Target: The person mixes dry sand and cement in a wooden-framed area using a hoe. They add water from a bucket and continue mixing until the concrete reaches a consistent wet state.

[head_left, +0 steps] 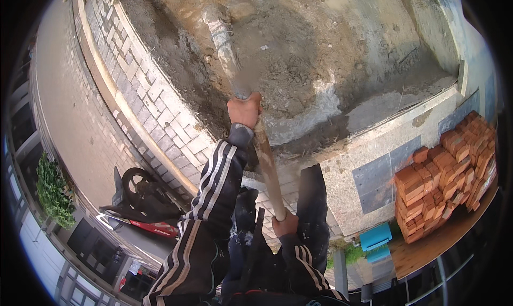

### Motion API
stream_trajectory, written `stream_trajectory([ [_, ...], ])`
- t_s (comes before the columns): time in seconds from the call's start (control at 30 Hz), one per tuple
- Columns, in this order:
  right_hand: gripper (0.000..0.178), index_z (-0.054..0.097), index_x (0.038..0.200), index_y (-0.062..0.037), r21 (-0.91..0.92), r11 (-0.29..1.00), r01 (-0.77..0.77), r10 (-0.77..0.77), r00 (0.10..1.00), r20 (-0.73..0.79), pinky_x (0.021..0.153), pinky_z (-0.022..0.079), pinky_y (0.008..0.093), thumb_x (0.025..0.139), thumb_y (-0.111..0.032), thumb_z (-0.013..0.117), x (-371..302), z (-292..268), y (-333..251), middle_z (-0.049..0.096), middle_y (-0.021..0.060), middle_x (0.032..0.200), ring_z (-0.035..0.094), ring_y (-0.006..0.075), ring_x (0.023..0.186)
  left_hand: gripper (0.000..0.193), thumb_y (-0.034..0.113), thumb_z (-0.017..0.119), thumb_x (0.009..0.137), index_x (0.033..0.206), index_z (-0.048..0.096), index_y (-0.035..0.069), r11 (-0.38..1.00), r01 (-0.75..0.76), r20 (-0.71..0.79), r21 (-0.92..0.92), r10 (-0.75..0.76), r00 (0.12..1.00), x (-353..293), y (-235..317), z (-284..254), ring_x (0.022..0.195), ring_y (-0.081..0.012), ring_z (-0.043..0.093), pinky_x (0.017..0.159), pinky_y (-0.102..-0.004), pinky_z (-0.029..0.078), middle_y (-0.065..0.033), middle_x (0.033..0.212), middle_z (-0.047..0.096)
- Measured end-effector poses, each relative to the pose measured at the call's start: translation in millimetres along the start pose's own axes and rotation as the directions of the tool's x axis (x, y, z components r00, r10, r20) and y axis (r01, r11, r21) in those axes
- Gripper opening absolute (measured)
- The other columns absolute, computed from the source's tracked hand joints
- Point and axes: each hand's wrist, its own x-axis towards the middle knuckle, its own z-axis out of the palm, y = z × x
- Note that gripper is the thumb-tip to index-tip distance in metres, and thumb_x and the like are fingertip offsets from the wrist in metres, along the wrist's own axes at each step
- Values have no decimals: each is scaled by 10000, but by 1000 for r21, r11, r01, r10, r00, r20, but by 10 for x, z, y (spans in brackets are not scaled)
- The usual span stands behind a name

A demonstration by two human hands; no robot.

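— What's the tool like?
— A long wooden handle (267, 167), pale and worn, slanting up and away from the fingers.
— And past the upper fingers?
— A grey, mortar-caked shaft (224, 44) reaching into the sandy heap; its far end is hidden.

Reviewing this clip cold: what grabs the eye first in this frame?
A long wooden handle runs up the middle, gripped by the left hand high up and the right hand near its lower end, reaching into a grey heap of sand and mortar on the ground. At the right edge sits a stack of red bricks on a wooden board. A parked scooter stands at lower left beside the paved curb.
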Motion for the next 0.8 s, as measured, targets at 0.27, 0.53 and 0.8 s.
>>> stream_trajectory([
  [0.27, 325, 624, 921, -43, 117, 971, 208, -217, 973, 71, 682, 491, 425, 688, -256, 701, 646, -127, -1075, 645, 181, 779, 631, 352, 775, 240, 150, 633, 656, 641, 591, -86, 999, -25, -212, 25, 30, 977, 1325, 587, -422, 502, -187, 597, 513, -306, 469, -107, 610, 603],
  [0.53, 296, 592, 881, 31, 125, 957, -263, 213, 925, 315, 634, 487, 357, 692, -178, 685, -336, -364, -1248, 634, 163, 719, 636, 257, 686, 364, 309, 593, 720, 866, 663, -17, 735, 231, 38, 638, -330, 943, 1159, -1393, -1, 816, -245, 642, 748, -340, 474, -152, 833, 670],
  [0.8, 439, 546, 1004, 20, -4, 999, 52, -46, 918, 393, 672, 499, 409, 708, -274, 681, -556, -1191, -1375, 626, 225, 778, 627, 375, 740, 150, 156, 588, 731, 647, 623, 36, 892, 451, 176, -20, -441, 880, 1115, -1326, -326, 562, -184, 564, 533, -305, 447, -56, 644, 602],
])
